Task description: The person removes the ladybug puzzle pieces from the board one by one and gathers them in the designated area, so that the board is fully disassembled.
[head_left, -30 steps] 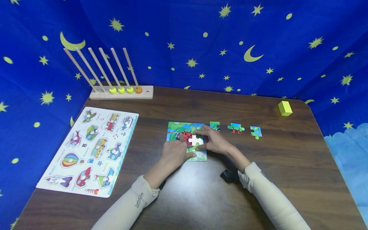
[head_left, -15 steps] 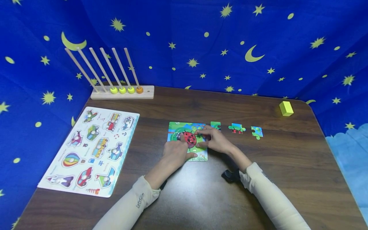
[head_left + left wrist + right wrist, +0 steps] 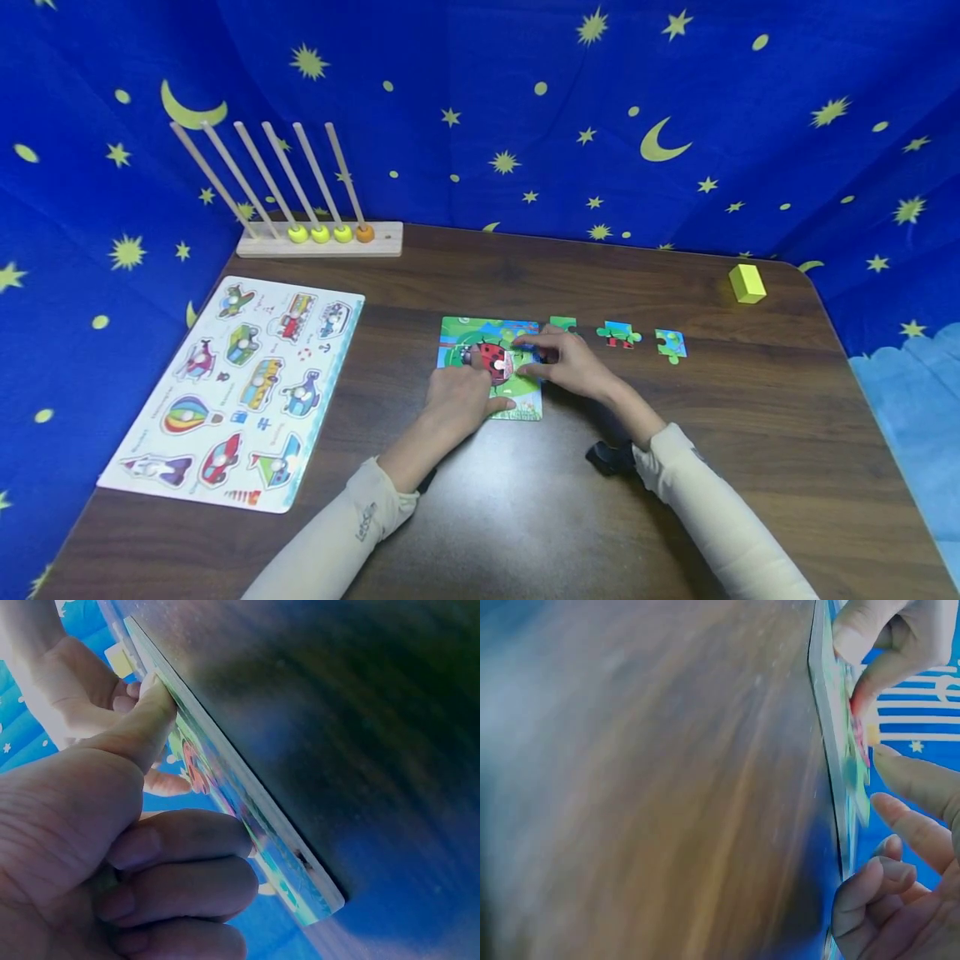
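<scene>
Brown table [image 3: 510, 508], puzzle [image 3: 491, 355], loose pieces [image 3: 618, 335], board [image 3: 228, 393], rod stand [image 3: 322, 250], block [image 3: 747, 284]

We find the tabletop [image 3: 510, 517] moderately lit in the head view, whitish glare pooling near its front middle; both wrist views (bluish, hazy) blur its grain.

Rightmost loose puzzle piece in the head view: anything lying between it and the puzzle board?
Yes. Between the rightmost piece and the puzzle board lie the middle piece, then the leftmost piece, partly covered by the right hand, which reaches over the board's right edge.
</scene>
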`<action>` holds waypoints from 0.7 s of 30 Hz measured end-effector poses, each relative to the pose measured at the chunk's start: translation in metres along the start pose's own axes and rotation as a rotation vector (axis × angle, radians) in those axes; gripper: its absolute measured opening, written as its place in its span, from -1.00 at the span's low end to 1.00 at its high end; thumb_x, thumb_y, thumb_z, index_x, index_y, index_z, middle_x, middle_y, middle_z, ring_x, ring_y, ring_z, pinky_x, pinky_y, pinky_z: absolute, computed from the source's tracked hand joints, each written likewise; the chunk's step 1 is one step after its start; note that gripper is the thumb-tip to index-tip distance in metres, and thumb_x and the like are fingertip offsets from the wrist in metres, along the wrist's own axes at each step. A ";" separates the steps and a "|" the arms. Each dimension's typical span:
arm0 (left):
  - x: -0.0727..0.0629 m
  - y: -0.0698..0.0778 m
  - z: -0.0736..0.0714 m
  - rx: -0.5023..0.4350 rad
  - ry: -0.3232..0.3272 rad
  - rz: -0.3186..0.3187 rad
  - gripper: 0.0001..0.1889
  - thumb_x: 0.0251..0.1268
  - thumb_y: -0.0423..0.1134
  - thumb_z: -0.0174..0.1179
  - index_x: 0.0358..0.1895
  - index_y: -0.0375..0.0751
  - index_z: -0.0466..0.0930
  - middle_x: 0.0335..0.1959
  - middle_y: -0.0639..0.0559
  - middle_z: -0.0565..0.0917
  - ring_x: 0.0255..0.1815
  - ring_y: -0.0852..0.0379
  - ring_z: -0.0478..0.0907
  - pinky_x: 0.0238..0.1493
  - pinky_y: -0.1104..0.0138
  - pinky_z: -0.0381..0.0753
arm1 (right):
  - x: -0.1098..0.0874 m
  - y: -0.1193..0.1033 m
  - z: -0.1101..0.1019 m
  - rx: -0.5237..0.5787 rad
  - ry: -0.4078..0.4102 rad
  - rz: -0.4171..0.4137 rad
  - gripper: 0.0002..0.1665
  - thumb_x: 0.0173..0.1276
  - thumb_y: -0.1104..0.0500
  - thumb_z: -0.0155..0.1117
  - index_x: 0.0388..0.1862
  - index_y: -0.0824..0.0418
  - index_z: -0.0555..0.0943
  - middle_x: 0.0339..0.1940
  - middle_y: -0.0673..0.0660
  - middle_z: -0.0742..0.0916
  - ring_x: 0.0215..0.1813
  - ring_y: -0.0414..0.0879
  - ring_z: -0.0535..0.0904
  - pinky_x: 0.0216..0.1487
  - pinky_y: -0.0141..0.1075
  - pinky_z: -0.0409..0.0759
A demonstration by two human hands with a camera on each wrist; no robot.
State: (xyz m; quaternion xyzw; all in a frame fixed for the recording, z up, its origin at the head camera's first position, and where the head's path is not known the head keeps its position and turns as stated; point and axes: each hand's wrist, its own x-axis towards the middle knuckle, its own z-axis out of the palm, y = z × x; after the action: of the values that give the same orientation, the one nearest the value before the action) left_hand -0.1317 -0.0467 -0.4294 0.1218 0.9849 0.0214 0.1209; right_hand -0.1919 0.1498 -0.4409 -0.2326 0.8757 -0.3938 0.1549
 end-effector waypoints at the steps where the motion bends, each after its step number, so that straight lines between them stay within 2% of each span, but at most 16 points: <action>1: 0.000 0.000 0.000 0.000 0.002 0.002 0.06 0.15 0.45 0.15 0.40 -0.48 0.31 -0.86 0.19 0.12 -0.73 0.23 0.08 -0.71 0.37 0.12 | -0.002 0.001 -0.001 -0.012 0.009 0.002 -0.51 0.25 0.15 0.47 0.18 0.16 0.66 -0.37 0.12 0.50 -0.32 -0.07 0.36 -0.31 -0.28 0.33; 9: 0.000 0.000 0.000 0.006 0.008 0.002 0.05 0.14 0.45 0.16 0.39 -0.48 0.33 -0.89 0.18 0.18 -0.74 0.23 0.11 -0.72 0.36 0.14 | -0.013 0.008 -0.007 -0.167 0.072 -0.074 -0.47 0.19 0.06 0.53 0.16 0.09 0.68 -0.36 0.09 0.52 -0.36 -0.12 0.36 -0.35 -0.30 0.32; 15: 0.000 0.000 0.000 0.000 -0.004 0.004 0.05 0.16 0.45 0.14 0.40 -0.46 0.32 -0.86 0.20 0.12 -0.73 0.24 0.08 -0.73 0.36 0.15 | -0.013 0.008 -0.004 -0.248 0.049 -0.050 -0.42 0.16 -0.02 0.54 0.17 0.11 0.68 -0.34 0.05 0.50 -0.37 -0.15 0.32 -0.39 -0.33 0.29; 21: 0.000 0.000 0.000 -0.005 -0.002 0.006 0.05 0.15 0.45 0.14 0.40 -0.48 0.31 -0.86 0.20 0.14 -0.73 0.24 0.11 -0.73 0.36 0.18 | -0.011 0.006 -0.004 -0.247 0.014 -0.045 -0.42 0.16 -0.01 0.54 0.14 0.19 0.69 -0.30 0.04 0.53 -0.34 -0.15 0.34 -0.36 -0.32 0.31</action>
State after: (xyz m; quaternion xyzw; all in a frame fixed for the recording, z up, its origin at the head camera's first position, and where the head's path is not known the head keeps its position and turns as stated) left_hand -0.1318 -0.0468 -0.4293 0.1243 0.9844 0.0239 0.1221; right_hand -0.1866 0.1615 -0.4422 -0.2667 0.9131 -0.2881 0.1100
